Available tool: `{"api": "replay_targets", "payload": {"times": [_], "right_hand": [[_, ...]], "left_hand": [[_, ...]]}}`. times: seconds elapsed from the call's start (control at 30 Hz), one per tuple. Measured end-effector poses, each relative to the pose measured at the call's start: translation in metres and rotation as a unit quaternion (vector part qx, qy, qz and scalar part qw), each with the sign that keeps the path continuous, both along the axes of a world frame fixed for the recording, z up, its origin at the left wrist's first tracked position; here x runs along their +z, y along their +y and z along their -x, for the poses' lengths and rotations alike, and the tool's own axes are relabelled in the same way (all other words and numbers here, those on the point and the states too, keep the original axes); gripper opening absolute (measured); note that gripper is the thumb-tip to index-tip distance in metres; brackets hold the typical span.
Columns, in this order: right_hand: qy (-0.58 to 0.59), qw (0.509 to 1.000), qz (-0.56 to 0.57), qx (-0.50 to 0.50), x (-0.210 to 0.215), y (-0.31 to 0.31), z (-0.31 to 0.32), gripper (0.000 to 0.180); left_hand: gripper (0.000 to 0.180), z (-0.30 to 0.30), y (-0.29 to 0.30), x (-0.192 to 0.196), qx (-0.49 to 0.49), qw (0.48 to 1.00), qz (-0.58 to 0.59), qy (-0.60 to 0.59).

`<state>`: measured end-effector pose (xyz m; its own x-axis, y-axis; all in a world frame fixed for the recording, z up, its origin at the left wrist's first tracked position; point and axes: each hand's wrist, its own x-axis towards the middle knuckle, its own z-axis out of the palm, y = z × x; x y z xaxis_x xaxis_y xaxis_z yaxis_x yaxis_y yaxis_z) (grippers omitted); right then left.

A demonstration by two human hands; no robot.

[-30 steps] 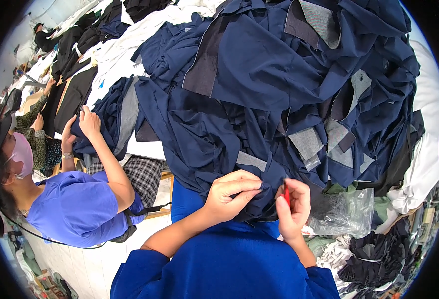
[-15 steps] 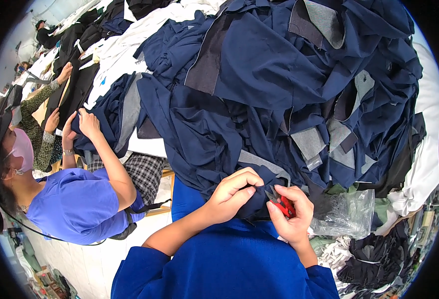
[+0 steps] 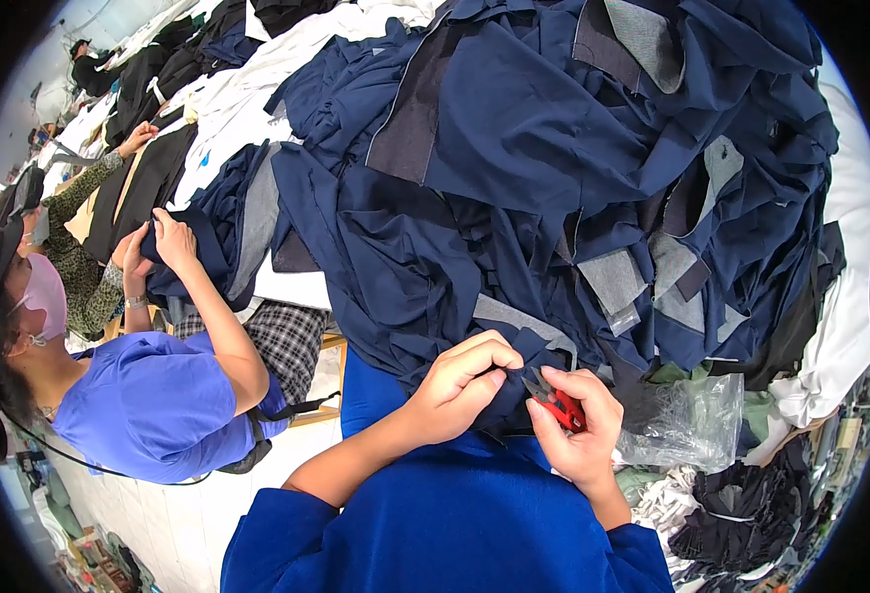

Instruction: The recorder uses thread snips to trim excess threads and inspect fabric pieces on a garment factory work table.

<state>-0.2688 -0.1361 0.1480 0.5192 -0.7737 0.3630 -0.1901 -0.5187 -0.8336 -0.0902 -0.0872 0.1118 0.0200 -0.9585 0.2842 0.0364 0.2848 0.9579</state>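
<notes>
My left hand (image 3: 463,387) pinches an edge of a navy garment (image 3: 376,252) just in front of my body. Red-handled thread snips (image 3: 565,411) lie in my right hand (image 3: 587,425), between thumb and fingers. Their grey blades point left at the pinched cloth, very close to my left fingertips. Whether the blades touch the fabric I cannot tell. A grey strip (image 3: 524,324) shows along the garment just beyond my hands. The rest of the garment spreads away over the table into a large navy heap (image 3: 544,119).
A clear plastic bag (image 3: 687,425) sits right of my right hand, with dark scraps (image 3: 751,514) below it. At my left a co-worker in a blue-violet shirt (image 3: 158,400) handles navy cloth. Another person in a patterned top (image 3: 84,227) works beyond, beside black fabric (image 3: 163,173).
My hands and the snips have stayed almost in place. The co-worker in the patterned top has shifted their arms, one hand reaching farther along the black fabric.
</notes>
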Motion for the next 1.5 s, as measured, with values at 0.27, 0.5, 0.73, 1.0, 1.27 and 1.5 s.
{"api": "replay_targets", "payload": {"times": [0.27, 0.5, 0.73, 1.0, 1.27, 1.5], "right_hand": [[-0.007, 1.000, -0.011, -0.013, -0.001, 0.002, -0.004, 0.034], [-0.015, 0.995, 0.100, -0.015, -0.009, -0.005, -0.005, 0.029], [-0.111, 0.970, -0.214, -0.023, -0.019, 0.010, -0.001, 0.028], [-0.269, 0.863, -0.427, 0.027, -0.017, 0.011, 0.006, 0.028], [-0.104, 0.965, -0.239, 0.008, -0.009, 0.011, 0.003, 0.031], [-0.054, 0.992, -0.114, -0.006, -0.010, 0.005, -0.001, 0.032]], "left_hand": [[0.016, 0.002, 0.001, 0.005, 0.041, 0.998, -0.004, -0.042], [0.015, 0.007, 0.001, 0.008, 0.037, 0.996, 0.009, -0.084], [0.014, 0.007, 0.001, 0.009, 0.014, 0.999, -0.023, -0.032], [0.014, 0.006, 0.007, 0.014, -0.001, 0.999, -0.051, 0.008], [0.013, 0.000, 0.007, 0.013, 0.013, 0.998, -0.048, 0.027], [0.014, 0.004, 0.003, 0.003, 0.025, 0.998, -0.039, 0.033]]}}
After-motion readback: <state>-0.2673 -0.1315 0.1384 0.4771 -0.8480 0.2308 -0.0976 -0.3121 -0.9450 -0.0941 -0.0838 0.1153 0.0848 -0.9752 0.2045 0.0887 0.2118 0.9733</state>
